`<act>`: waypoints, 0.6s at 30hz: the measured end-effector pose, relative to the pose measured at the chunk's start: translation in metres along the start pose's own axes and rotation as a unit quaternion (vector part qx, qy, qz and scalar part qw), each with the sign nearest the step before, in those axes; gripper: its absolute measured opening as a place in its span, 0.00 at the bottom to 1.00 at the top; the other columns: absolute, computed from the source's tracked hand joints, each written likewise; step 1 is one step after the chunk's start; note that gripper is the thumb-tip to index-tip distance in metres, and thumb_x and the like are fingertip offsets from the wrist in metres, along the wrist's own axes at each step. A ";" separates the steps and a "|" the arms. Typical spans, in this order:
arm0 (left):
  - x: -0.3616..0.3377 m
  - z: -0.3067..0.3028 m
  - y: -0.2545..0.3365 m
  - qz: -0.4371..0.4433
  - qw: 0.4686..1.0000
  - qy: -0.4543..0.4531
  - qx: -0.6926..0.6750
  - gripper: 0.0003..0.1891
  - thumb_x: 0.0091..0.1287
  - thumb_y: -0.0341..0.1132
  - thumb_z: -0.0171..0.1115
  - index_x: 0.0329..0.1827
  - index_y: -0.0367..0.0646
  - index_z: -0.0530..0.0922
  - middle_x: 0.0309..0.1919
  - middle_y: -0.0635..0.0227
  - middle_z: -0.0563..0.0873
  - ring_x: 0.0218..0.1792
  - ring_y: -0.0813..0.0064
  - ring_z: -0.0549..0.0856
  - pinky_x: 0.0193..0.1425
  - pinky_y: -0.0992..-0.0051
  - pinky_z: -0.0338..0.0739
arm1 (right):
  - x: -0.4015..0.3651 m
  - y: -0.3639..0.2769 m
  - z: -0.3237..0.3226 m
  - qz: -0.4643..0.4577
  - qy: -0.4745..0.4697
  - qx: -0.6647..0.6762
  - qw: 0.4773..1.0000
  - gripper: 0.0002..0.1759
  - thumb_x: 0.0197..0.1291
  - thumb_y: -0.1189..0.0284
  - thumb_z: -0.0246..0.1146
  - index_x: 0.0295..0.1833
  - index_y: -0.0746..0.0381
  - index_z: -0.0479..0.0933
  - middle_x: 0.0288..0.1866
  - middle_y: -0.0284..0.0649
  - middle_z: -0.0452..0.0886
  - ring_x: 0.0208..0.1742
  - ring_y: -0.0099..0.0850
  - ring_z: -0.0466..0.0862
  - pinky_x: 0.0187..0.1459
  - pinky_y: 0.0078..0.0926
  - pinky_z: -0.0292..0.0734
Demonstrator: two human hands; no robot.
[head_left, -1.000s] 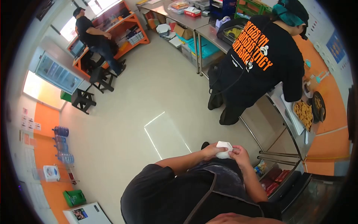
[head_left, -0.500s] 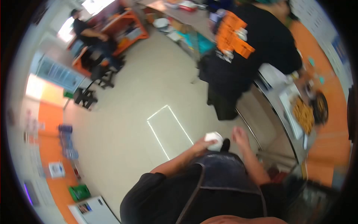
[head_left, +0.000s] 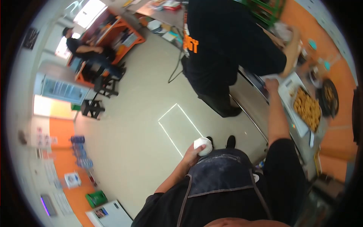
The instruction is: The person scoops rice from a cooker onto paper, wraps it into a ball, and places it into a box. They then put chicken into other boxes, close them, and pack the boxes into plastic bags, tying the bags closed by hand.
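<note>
My left hand (head_left: pixel 191 155) is closed around a small white cup-shaped container (head_left: pixel 203 146) in front of my apron, thumb across its side. My right hand (head_left: pixel 270 85) is stretched forward over the edge of the steel counter (head_left: pixel 252 85), beside the near corner of a white tray (head_left: pixel 286 87). Its fingers are small and blurred, and I cannot tell whether they grip anything. On the tray lies a heap of golden-brown food pieces (head_left: pixel 307 109). Behind it sits a dark round pan (head_left: pixel 329 96) holding more food.
A person in a black shirt (head_left: pixel 227 45) leans over the counter just ahead, an arm near my right hand. Another person (head_left: pixel 85 51) is by an orange shelf (head_left: pixel 132 36) at far left. Black stools (head_left: pixel 106 86), water jugs (head_left: pixel 81 151) and a green bin (head_left: pixel 96 198) line the left side.
My right hand has moved from in front of my body up and forward to the counter by the tray. My left hand still holds the white container. The nearby person appears farther left.
</note>
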State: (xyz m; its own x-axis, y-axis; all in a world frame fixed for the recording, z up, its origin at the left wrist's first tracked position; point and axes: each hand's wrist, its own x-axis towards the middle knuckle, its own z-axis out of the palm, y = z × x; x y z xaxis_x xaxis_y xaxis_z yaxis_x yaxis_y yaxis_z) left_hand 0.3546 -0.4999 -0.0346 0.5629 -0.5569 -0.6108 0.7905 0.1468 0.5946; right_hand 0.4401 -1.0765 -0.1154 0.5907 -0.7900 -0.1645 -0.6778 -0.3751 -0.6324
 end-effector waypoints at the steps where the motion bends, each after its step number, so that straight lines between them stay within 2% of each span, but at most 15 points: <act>1: -0.002 0.005 0.003 0.000 1.000 -0.020 0.002 0.25 0.67 0.32 0.67 0.65 0.38 0.71 0.56 0.61 0.82 0.56 0.66 0.82 0.64 0.65 0.76 | -0.034 -0.025 -0.014 -0.012 0.055 0.041 0.998 0.22 0.61 0.61 0.54 0.22 0.66 0.81 0.18 0.40 0.84 0.27 0.34 0.87 0.44 0.35 0.81; 2: -0.001 0.005 0.002 0.011 1.000 -0.013 -0.007 0.25 0.67 0.32 0.67 0.65 0.38 0.71 0.56 0.61 0.82 0.56 0.66 0.82 0.64 0.65 0.76 | -0.027 -0.004 -0.009 -0.070 0.014 -0.081 0.994 0.22 0.59 0.64 0.53 0.19 0.67 0.79 0.16 0.40 0.82 0.21 0.36 0.85 0.36 0.35 0.81; 3: -0.002 0.004 -0.001 0.010 1.000 -0.007 -0.010 0.25 0.67 0.33 0.67 0.65 0.38 0.71 0.56 0.62 0.82 0.56 0.66 0.82 0.64 0.65 0.76 | -0.047 -0.011 -0.015 0.019 0.001 0.032 0.999 0.22 0.58 0.64 0.54 0.19 0.68 0.79 0.15 0.42 0.80 0.20 0.36 0.84 0.33 0.35 0.81; 4: -0.004 0.002 -0.004 0.007 1.000 0.000 -0.012 0.25 0.67 0.33 0.67 0.65 0.38 0.71 0.56 0.62 0.82 0.57 0.66 0.82 0.64 0.65 0.76 | -0.075 -0.017 -0.024 0.112 -0.013 0.144 0.983 0.21 0.58 0.65 0.55 0.19 0.68 0.78 0.14 0.43 0.79 0.19 0.36 0.84 0.29 0.35 0.80; 6: -0.001 -0.003 -0.008 0.003 1.000 0.011 -0.026 0.25 0.67 0.33 0.67 0.65 0.38 0.71 0.56 0.62 0.82 0.57 0.66 0.82 0.64 0.65 0.76 | -0.104 0.021 -0.023 0.075 -0.038 0.053 0.995 0.18 0.57 0.67 0.57 0.23 0.72 0.78 0.15 0.45 0.78 0.17 0.35 0.82 0.22 0.34 0.78; 8: 0.001 -0.010 -0.007 -0.003 0.999 0.015 -0.039 0.25 0.68 0.33 0.67 0.65 0.38 0.70 0.56 0.62 0.82 0.57 0.67 0.82 0.64 0.65 0.76 | -0.157 0.044 -0.015 0.095 -0.028 0.157 0.983 0.15 0.58 0.71 0.59 0.28 0.74 0.79 0.16 0.46 0.79 0.17 0.34 0.82 0.21 0.34 0.78; 9: 0.002 -0.014 -0.001 -0.005 0.999 0.012 -0.040 0.25 0.68 0.32 0.67 0.65 0.38 0.70 0.56 0.62 0.82 0.57 0.67 0.82 0.64 0.65 0.76 | -0.205 0.024 -0.020 0.086 0.018 0.221 0.971 0.14 0.60 0.75 0.57 0.42 0.78 0.77 0.23 0.48 0.81 0.17 0.36 0.82 0.17 0.33 0.76; 10: 0.001 -0.020 0.003 -0.007 0.999 0.009 -0.041 0.25 0.68 0.32 0.67 0.66 0.39 0.70 0.56 0.62 0.82 0.57 0.67 0.82 0.64 0.65 0.77 | -0.241 0.011 -0.024 0.117 0.011 0.258 0.959 0.17 0.61 0.77 0.55 0.52 0.78 0.72 0.32 0.52 0.82 0.17 0.38 0.81 0.17 0.33 0.77; 12: 0.000 -0.039 0.011 -0.008 0.999 -0.002 -0.047 0.25 0.68 0.32 0.67 0.66 0.39 0.70 0.56 0.62 0.82 0.57 0.67 0.82 0.64 0.65 0.77 | -0.307 -0.006 -0.015 0.134 0.057 0.296 0.944 0.20 0.62 0.78 0.53 0.58 0.77 0.67 0.40 0.55 0.80 0.18 0.37 0.81 0.18 0.30 0.79; 14: -0.001 -0.062 0.024 -0.010 0.999 -0.016 -0.050 0.25 0.68 0.32 0.66 0.66 0.39 0.70 0.56 0.62 0.82 0.57 0.66 0.82 0.64 0.65 0.77 | -0.342 0.048 0.021 0.186 -0.022 0.338 0.923 0.22 0.62 0.79 0.51 0.62 0.76 0.65 0.44 0.56 0.80 0.20 0.36 0.82 0.20 0.30 0.81; 16: -0.007 -0.092 0.043 -0.022 0.999 -0.027 -0.042 0.25 0.67 0.31 0.67 0.66 0.39 0.70 0.56 0.62 0.82 0.57 0.67 0.82 0.64 0.65 0.77 | -0.381 0.049 0.051 0.265 -0.040 0.330 0.905 0.25 0.61 0.80 0.49 0.65 0.75 0.62 0.45 0.56 0.80 0.24 0.40 0.84 0.21 0.33 0.83; 17: -0.010 -0.107 0.052 -0.019 0.998 -0.031 -0.043 0.25 0.67 0.31 0.67 0.66 0.39 0.70 0.56 0.62 0.82 0.57 0.67 0.82 0.64 0.65 0.77 | -0.397 0.045 0.066 0.261 -0.037 0.331 0.906 0.25 0.61 0.80 0.49 0.65 0.75 0.62 0.45 0.56 0.80 0.24 0.40 0.84 0.21 0.33 0.83; 18: -0.015 -0.123 0.059 -0.014 0.999 -0.038 -0.025 0.25 0.67 0.31 0.67 0.66 0.38 0.70 0.56 0.62 0.82 0.57 0.67 0.82 0.63 0.65 0.77 | -0.414 0.041 0.080 0.218 -0.037 0.282 0.934 0.24 0.61 0.80 0.50 0.63 0.75 0.62 0.45 0.57 0.80 0.24 0.41 0.85 0.21 0.35 0.83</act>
State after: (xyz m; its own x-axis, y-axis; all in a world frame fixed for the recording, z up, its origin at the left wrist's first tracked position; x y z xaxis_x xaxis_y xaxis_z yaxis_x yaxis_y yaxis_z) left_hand 0.4228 -0.3830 -0.0546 0.5220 -0.6219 -0.5837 0.8176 0.1698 0.5502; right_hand 0.2031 -0.7262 -0.1339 0.3557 -0.7647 -0.5373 -0.5343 0.3053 -0.7882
